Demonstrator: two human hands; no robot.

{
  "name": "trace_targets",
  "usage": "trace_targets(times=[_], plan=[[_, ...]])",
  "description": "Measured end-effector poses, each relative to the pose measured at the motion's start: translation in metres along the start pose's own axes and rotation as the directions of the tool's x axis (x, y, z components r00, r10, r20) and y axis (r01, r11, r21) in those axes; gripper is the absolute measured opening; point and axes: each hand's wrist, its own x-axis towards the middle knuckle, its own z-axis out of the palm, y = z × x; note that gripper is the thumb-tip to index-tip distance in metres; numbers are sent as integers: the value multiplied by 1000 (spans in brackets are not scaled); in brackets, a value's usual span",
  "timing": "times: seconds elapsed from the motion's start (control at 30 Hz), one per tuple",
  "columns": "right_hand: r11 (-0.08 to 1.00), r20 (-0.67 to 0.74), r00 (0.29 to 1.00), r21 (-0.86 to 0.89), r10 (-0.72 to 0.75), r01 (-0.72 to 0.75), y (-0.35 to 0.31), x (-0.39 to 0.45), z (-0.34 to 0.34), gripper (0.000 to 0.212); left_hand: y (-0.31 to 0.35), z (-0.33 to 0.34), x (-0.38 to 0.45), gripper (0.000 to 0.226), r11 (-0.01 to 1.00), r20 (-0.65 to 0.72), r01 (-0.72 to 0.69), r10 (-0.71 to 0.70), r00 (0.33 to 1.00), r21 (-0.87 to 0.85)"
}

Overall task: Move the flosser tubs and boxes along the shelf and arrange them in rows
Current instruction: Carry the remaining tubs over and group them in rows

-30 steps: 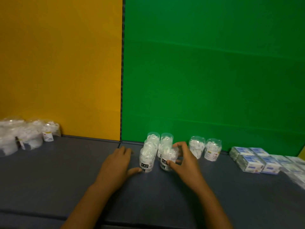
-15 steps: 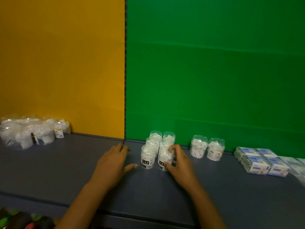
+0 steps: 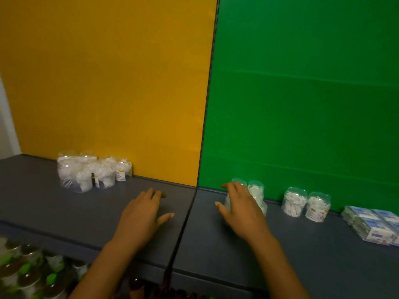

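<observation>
A small cluster of clear flosser tubs [image 3: 256, 191] stands on the grey shelf [image 3: 86, 214] against the green back panel. My right hand [image 3: 240, 209] lies over this cluster from the right and covers most of it, with fingers stretched past its far left side and the thumb in front. On the bare shelf to the left of the cluster, my left hand [image 3: 142, 214] rests flat with its fingers spread. Two more tubs [image 3: 305, 204] stand side by side further right. White and blue flosser boxes [image 3: 375, 225] sit at the far right.
A group of larger clear tubs filled with white flossers [image 3: 92, 170] stands at the back left against the yellow panel. Bare shelf lies between that group and my hands. On a lower shelf at the bottom left are several bottles with green caps [image 3: 26, 274].
The view has swung left. My right hand has shifted from gripping the front right tub to lying over the whole cluster. My left hand has drawn away from the tubs to the left.
</observation>
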Motion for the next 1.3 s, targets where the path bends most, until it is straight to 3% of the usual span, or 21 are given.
trace_targets(times=[0.1,0.6,0.87,1.1,1.3], plan=[[997,64,996,-39,-60,62,-43,8,15,55,-39,-20,-16,52,999,-23,47,-47,999,27],[967,153,969,195,-194,163,-222,55,102,61,-204,-77,-83,46,959,-92,283,-283,955,-6],[940,119,953,237,-277,244,-250,115,146,54,-254,-68,-56,46,919,-103,372,-386,917,-127],[931,102,946,239,-307,276,-254,177,180,52,-296,-50,-1,46,922,-149,367,-382,912,-123],[925,104,945,265,-309,273,-245,224,197,50,-310,-27,45,49,920,-102,359,-376,921,-158]])
